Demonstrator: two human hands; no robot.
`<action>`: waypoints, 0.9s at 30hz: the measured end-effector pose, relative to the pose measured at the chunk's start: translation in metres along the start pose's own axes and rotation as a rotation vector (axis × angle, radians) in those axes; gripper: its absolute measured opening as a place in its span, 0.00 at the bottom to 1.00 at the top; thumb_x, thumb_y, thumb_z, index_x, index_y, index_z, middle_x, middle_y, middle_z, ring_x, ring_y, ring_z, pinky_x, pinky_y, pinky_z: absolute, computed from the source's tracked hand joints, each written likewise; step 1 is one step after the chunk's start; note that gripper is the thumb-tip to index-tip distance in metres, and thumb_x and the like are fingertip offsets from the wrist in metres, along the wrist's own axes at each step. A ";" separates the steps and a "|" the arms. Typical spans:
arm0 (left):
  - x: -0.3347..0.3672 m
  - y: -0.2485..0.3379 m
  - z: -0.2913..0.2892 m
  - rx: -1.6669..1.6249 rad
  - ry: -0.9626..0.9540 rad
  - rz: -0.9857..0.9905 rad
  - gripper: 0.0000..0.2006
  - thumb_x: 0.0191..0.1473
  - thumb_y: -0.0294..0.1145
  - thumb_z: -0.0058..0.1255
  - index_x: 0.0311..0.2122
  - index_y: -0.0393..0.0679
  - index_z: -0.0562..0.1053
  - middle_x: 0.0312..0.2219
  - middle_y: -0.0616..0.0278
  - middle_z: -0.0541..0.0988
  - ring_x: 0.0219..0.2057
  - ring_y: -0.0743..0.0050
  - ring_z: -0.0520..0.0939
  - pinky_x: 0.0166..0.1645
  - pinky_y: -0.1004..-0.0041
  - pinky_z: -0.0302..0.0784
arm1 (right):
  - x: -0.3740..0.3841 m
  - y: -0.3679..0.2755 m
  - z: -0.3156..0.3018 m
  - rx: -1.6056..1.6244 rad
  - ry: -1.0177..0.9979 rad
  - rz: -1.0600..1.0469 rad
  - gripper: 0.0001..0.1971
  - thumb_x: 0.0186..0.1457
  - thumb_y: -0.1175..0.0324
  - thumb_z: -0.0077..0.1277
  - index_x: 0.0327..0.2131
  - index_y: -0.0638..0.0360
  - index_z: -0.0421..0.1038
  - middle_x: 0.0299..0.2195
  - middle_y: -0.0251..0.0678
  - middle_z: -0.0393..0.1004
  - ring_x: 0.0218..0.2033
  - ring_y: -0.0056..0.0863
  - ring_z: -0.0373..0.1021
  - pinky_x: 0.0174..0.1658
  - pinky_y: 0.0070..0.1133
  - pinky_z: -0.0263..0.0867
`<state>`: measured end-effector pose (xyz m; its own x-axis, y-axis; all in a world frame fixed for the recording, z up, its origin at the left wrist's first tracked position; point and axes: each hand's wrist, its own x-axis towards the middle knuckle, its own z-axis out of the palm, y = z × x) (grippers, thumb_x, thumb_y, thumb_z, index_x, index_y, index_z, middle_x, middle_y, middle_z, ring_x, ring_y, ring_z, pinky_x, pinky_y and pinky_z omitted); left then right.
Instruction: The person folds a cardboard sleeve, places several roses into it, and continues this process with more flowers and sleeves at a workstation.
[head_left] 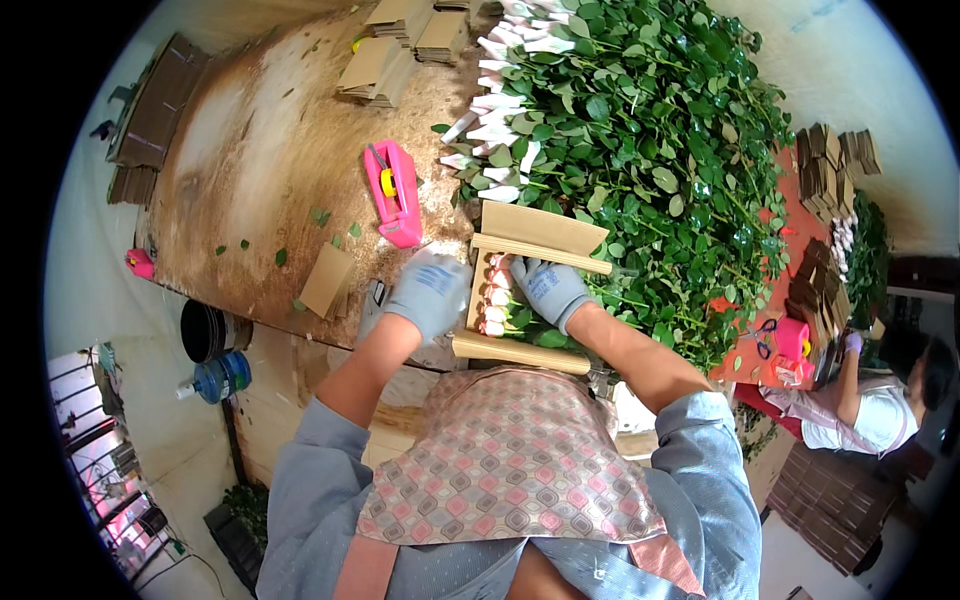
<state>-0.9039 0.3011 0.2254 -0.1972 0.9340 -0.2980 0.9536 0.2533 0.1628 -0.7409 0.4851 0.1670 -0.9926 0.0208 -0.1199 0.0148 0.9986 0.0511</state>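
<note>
A row of pink roses [496, 297] lies on corrugated cardboard, between a raised far flap [545, 230] and a rolled near edge [520, 353]. My right hand [551, 290], in a grey-white glove, is at the roses' right side, its fingers closed on a rose just below the heads. At the left edge of the cardboard is my left hand [432, 292], gloved the same way. Its fingers are blurred and partly hidden, so their grip does not show. Beyond it stands a pink tape dispenser [396, 200] with a yellow core.
Leafy rose stems [660, 150] are heaped at right, many heads in white sleeves [500, 120]. Stacks of cardboard [380, 72] sit at the far side. One cardboard piece [328, 282] lies left. A co-worker [870, 410] works at right, near scissors [766, 338] and another pink dispenser [793, 340].
</note>
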 end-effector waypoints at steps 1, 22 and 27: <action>0.001 0.013 0.006 -0.165 0.031 0.086 0.17 0.57 0.38 0.50 0.49 0.44 0.74 0.43 0.56 0.77 0.44 0.49 0.77 0.51 0.55 0.72 | 0.001 -0.002 -0.002 0.038 -0.035 0.023 0.19 0.59 0.67 0.44 0.53 0.62 0.67 0.43 0.49 0.75 0.34 0.42 0.77 0.33 0.33 0.74; 0.035 0.048 0.021 -0.264 -0.148 0.069 0.25 0.59 0.28 0.43 0.63 0.46 0.66 0.69 0.62 0.57 0.57 0.53 0.75 0.59 0.57 0.71 | -0.110 0.063 -0.057 0.369 0.091 0.641 0.09 0.58 0.64 0.49 0.39 0.56 0.74 0.35 0.41 0.76 0.41 0.40 0.73 0.44 0.34 0.69; 0.022 0.034 0.013 -0.433 -0.029 0.117 0.23 0.60 0.29 0.43 0.61 0.43 0.68 0.65 0.52 0.64 0.57 0.49 0.75 0.61 0.60 0.70 | -0.043 0.106 -0.077 0.380 0.320 0.508 0.11 0.56 0.62 0.53 0.39 0.56 0.75 0.38 0.42 0.77 0.43 0.44 0.73 0.48 0.36 0.69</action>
<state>-0.8723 0.3267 0.2122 -0.0813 0.9568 -0.2793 0.7846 0.2343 0.5741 -0.7058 0.5862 0.2542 -0.8378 0.5310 0.1270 0.4683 0.8184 -0.3329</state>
